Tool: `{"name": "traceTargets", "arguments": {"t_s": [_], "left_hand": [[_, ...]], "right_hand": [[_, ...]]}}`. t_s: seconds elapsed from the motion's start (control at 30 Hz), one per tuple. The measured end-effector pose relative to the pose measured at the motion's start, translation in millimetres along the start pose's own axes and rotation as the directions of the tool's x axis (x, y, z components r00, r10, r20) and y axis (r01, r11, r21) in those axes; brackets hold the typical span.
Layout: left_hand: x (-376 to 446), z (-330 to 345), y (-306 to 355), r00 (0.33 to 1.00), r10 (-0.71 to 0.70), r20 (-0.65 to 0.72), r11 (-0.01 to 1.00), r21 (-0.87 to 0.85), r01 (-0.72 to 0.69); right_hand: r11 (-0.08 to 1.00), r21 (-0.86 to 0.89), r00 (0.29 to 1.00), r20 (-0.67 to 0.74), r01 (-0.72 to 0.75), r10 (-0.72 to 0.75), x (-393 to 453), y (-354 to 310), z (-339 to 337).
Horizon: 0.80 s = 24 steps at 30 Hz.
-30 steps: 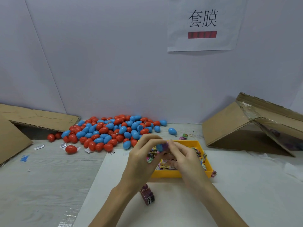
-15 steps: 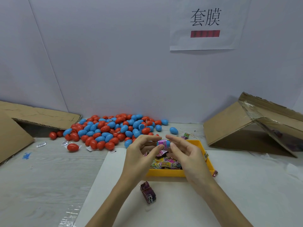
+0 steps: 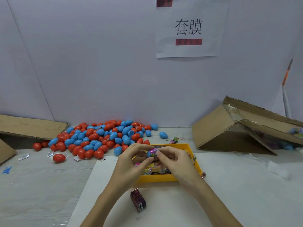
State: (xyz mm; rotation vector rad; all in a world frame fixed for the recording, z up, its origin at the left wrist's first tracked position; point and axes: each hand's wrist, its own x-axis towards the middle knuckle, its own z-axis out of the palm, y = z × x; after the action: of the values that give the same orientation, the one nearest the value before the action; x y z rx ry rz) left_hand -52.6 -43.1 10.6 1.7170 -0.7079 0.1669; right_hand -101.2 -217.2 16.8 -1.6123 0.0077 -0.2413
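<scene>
two hands meet just above the yellow tray (image 3: 157,178), and between them is one blue egg (image 3: 148,154) that wears a printed film sleeve (image 3: 153,152) in pink and green. the left hand (image 3: 129,163) pinches the egg, with the thumb below and the fingers curled over its top. the right hand (image 3: 177,164) pinches the other end of the egg with its fingertips, and its other fingers are curled. the egg is in the air over the far half of the tray and does not touch it. inside the tray lie many colourful wrappers (image 3: 154,170). one folded wrapper (image 3: 138,199) lies on the white sheet (image 3: 237,185) just in front of the tray. a big pile of red and blue eggs (image 3: 101,138) lies on the counter (image 3: 32,185) behind and to the left of the tray. a cardboard box (image 3: 229,133) lies on its side to the right of the tray, well apart.
</scene>
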Motion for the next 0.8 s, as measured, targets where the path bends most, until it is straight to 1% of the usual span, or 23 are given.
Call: {"name": "traceTargets", "arguments": {"t_s": [0.03, 0.07, 0.1, 0.13, 0.17, 0.2, 0.23, 0.27, 0.3, 0.33, 0.37, 0.4, 0.47, 0.5, 0.6, 0.63, 0.67, 0.7, 0.73, 0.77, 0.8], "left_hand": [[0, 2, 0, 1.000, 0.005, -0.010, 1.000, 0.016, -0.005], [0, 4, 0, 0.999, 0.005, -0.036, 1.000, 0.030, -0.003], [0, 5, 1, 0.997, -0.003, -0.075, 0.999, 0.042, 0.006], [0, 4, 1, 0.993, -0.014, -0.119, 0.999, 0.049, 0.020], [1, 3, 1, 0.987, -0.024, -0.160, 0.998, 0.055, 0.033], [2, 1, -1, 0.981, -0.031, -0.192, 0.997, 0.064, 0.044], [2, -2, -2, 0.977, -0.036, -0.212, 0.996, 0.074, 0.053], [3, -3, -3, 0.974, -0.038, -0.222, 0.995, 0.085, 0.058], [3, -4, -4, 0.974, -0.037, -0.226, 0.994, 0.096, 0.060], [2, -5, -5, 0.973, -0.032, -0.228, 0.992, 0.109, 0.058], [2, -5, -5, 0.973, -0.027, -0.228, 0.991, 0.122, 0.056], [2, -5, -5, 0.973, -0.023, -0.229, 0.989, 0.134, 0.055], [3, -5, -5, 0.972, -0.014, -0.234, 0.985, 0.165, 0.054], [4, -6, -6, 0.971, -0.002, -0.240, 0.980, 0.191, 0.049], [4, -9, -12, 0.967, 0.029, -0.253, 0.950, 0.307, 0.052], [3, -11, -16, 0.967, 0.032, -0.251, 0.925, 0.374, 0.066], [2, -13, -20, 0.968, 0.035, -0.249, 0.886, 0.455, 0.085], [2, -16, -25, 0.967, 0.035, -0.253, 0.840, 0.531, 0.109], [3, -20, -31, 0.963, 0.029, -0.268, 0.796, 0.588, 0.140], [4, -24, -36, 0.956, 0.012, -0.293, 0.763, 0.621, 0.181], [6, -30, -41, 0.947, -0.014, -0.321, 0.741, 0.632, 0.225]], "right_hand": [[1.000, 0.011, 1.000, -0.015, -0.015, 0.015, 2, 1, -2], [0.998, 0.058, 0.999, -0.040, -0.032, 0.034, 4, 1, -6], [0.984, 0.172, 0.996, -0.065, -0.053, 0.065, 8, -2, -11], [0.931, 0.357, 0.991, -0.080, -0.071, 0.107, 15, -8, -20], [0.817, 0.571, 0.984, -0.087, -0.076, 0.153, 25, -15, -33], [0.658, 0.752, 0.977, -0.099, -0.050, 0.188, 35, -25, -49], [0.501, 0.866, 0.969, -0.135, 0.014, 0.205, 45, -37, -66], [0.387, 0.917, 0.956, -0.196, 0.100, 0.217, 56, -49, -86], [0.334, 0.925, 0.938, -0.263, 0.179, 0.225, 65, -60, -103], [0.322, 0.918, 0.925, -0.311, 0.233, 0.219, 72, -69, -117], [0.334, 0.908, 0.916, -0.336, 0.253, 0.221, 77, -73, -126], [0.360, 0.902, 0.912, -0.335, 0.238, 0.238, 80, -72, -130], [0.487, 0.861, 0.918, -0.302, 0.146, 0.258, 78, -60, -124], [0.561, 0.823, 0.926, -0.276, 0.090, 0.256, 73, -49, -115], [0.736, 0.677, 0.950, -0.208, -0.031, 0.232, 56, -11, -79], [0.818, 0.573, 0.954, -0.218, -0.047, 0.208, 51, 0, -66], [0.904, 0.425, 0.956, -0.243, -0.048, 0.165, 47, 8, -53], [0.968, 0.250, 0.957, -0.270, -0.033, 0.102, 45, 14, -43], [0.997, 0.074, 0.957, -0.290, -0.010, 0.031, 44, 18, -34], [0.998, -0.068, 0.956, -0.291, 0.016, -0.035, 43, 21, -28], [0.984, -0.172, 0.957, -0.277, 0.041, -0.089, 41, 22, -24]]}}
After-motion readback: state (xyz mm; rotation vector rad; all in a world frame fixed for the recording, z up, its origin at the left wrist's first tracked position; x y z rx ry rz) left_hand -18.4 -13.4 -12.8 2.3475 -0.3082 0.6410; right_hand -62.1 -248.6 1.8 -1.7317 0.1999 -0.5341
